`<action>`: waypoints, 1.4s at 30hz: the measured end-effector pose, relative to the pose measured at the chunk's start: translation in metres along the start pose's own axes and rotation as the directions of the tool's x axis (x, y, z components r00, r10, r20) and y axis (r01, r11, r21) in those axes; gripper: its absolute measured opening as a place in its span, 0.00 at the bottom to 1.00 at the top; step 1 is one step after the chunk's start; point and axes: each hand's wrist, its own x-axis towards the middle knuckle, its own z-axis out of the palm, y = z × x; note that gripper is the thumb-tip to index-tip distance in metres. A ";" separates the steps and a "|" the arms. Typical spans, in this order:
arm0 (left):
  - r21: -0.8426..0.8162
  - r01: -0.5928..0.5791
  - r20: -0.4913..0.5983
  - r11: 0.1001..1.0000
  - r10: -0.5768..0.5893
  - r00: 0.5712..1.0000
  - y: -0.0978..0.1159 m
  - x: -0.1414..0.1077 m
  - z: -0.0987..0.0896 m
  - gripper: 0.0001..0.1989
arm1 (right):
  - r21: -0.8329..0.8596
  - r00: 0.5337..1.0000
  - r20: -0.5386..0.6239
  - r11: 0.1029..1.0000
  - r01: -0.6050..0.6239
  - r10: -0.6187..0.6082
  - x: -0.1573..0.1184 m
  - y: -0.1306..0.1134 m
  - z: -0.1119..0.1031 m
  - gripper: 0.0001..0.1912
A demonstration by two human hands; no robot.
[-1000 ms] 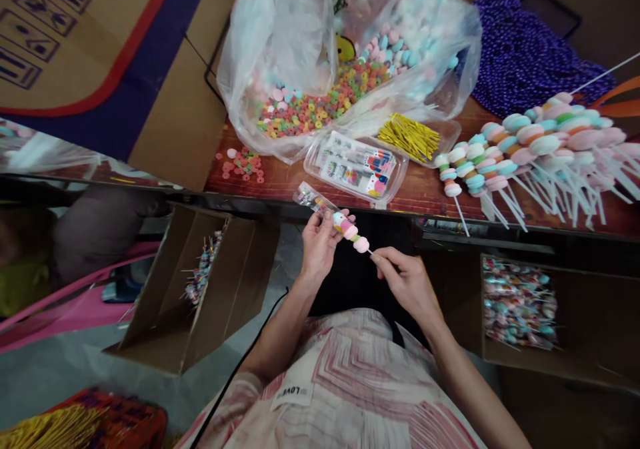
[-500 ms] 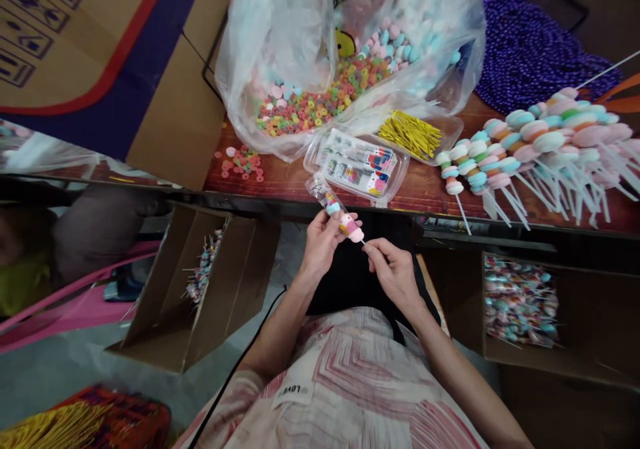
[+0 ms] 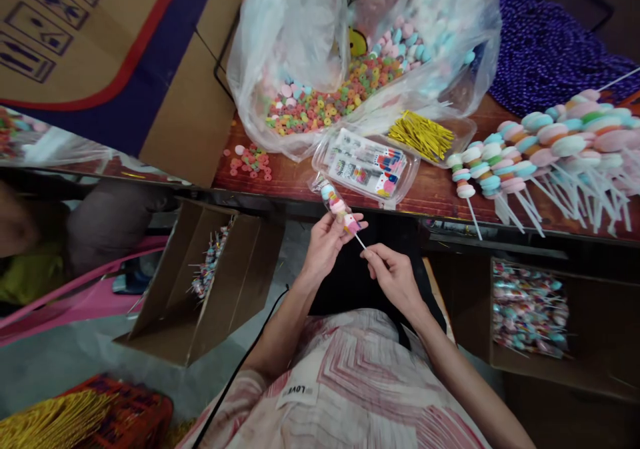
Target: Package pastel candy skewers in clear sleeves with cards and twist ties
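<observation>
My left hand [image 3: 325, 243] holds a clear printed wrapper [image 3: 336, 203] with a stacked candy skewer inside it, in front of the table edge. White, blue and pink pieces show through the film. The fingers of my right hand [image 3: 389, 269] pinch the white stick that comes out of the wrapper's lower end. Just beyond my hands, a clear tray [image 3: 367, 167] of flat printed wrappers lies on the table [image 3: 290, 183]. Beside it is a tray of gold twist ties [image 3: 423, 134]. Unwrapped candy skewers [image 3: 545, 142] are piled at the right.
A large plastic bag [image 3: 295, 29] of loose candies stands at the back. Purple cord [image 3: 545, 42] lies behind the skewers. Cartons with wrapped skewers stand low at left [image 3: 240, 289] and right [image 3: 600, 302]. A person's knee [image 3: 113, 222] shows at far left.
The candy skewer sits further up inside the wrapper, and more of the white stick shows between my hands. The view has shifted slightly, moving the table items rightward.
</observation>
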 end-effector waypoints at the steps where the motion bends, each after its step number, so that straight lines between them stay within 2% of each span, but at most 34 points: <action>1: 0.009 0.007 0.015 1.000 -0.008 1.000 -0.001 -0.002 0.001 0.22 | 0.007 1.000 -0.005 1.000 -0.003 0.003 0.000 0.000 0.001 0.15; 7: 0.054 0.003 -0.014 0.999 -0.002 1.000 -0.008 -0.012 0.011 0.20 | 0.103 0.998 -0.041 0.993 0.051 -0.047 0.010 -0.006 0.012 0.15; 14: 0.113 -0.138 -0.020 0.984 0.141 0.990 -0.006 -0.013 0.014 0.14 | 0.168 0.998 -0.037 0.984 0.065 -0.059 0.021 -0.014 0.015 0.14; 18: 0.170 -0.159 0.047 0.972 0.154 0.987 -0.002 -0.015 0.017 0.13 | 0.304 0.998 -0.045 0.951 0.057 -0.046 0.029 -0.026 0.017 0.19; 20: 0.108 -0.116 0.126 0.987 0.103 0.987 0.007 -0.018 0.018 0.16 | 0.395 1.000 -0.002 0.918 0.017 -0.018 0.032 -0.035 0.016 0.24; 22: 0.015 -0.071 0.194 0.997 0.067 0.979 0.019 -0.019 0.019 0.18 | 0.406 0.986 0.160 0.913 -0.025 -0.044 0.036 -0.044 0.009 0.25; 24: -0.061 -0.091 0.194 0.994 0.101 0.976 0.030 -0.018 0.019 0.16 | 0.247 0.930 0.346 0.968 0.035 -0.122 0.044 -0.054 -0.006 0.23; 25: -0.092 -0.124 0.166 0.988 0.138 0.976 0.034 -0.016 0.019 0.14 | 0.110 0.914 0.375 0.986 0.124 -0.157 0.051 -0.058 -0.017 0.20; 26: -0.117 -0.161 0.125 0.980 0.176 0.976 0.036 -0.014 0.018 0.13 | -0.063 0.917 0.350 0.972 0.225 -0.189 0.060 -0.062 -0.029 0.17; 27: -0.133 -0.192 0.079 0.972 0.203 0.976 0.037 -0.011 0.017 0.12 | -0.255 0.944 0.233 0.922 0.291 -0.233 0.072 -0.064 -0.042 0.13; 28: -0.136 -0.210 0.037 0.968 0.217 0.976 0.037 -0.008 0.016 0.12 | -0.431 0.959 0.074 0.859 0.278 -0.273 0.086 -0.065 -0.056 0.12; 30: -0.122 -0.193 -0.011 0.974 0.193 0.981 0.034 -0.004 0.013 0.13 | -0.675 0.942 -0.160 0.729 0.113 -0.295 0.118 -0.064 -0.083 0.12; 31: -0.115 -0.171 -0.020 0.978 0.170 0.985 0.032 -0.003 0.011 0.13 | -0.753 0.929 -0.237 0.658 0.010 -0.285 0.134 -0.062 -0.095 0.13; 33: -0.110 -0.116 -0.020 0.987 0.114 0.993 0.028 -0.002 0.009 0.14 | -0.845 0.927 -0.287 0.520 -0.125 -0.242 0.164 -0.055 -0.115 0.12; 36: -0.127 -0.060 -0.016 0.990 0.058 0.998 0.024 -0.001 0.007 0.12 | -0.920 0.967 -0.190 0.375 -0.115 -0.171 0.193 -0.043 -0.131 0.11; 39: -0.149 -0.068 -0.031 0.986 0.064 0.997 0.023 0.001 0.007 0.12 | -0.948 0.978 -0.145 0.306 -0.093 -0.153 0.203 -0.035 -0.132 0.14; 42: -0.126 -0.093 -0.034 0.988 0.090 0.995 0.023 0.003 0.007 0.13 | -0.945 0.977 -0.153 0.310 -0.102 -0.145 0.200 -0.035 -0.130 0.17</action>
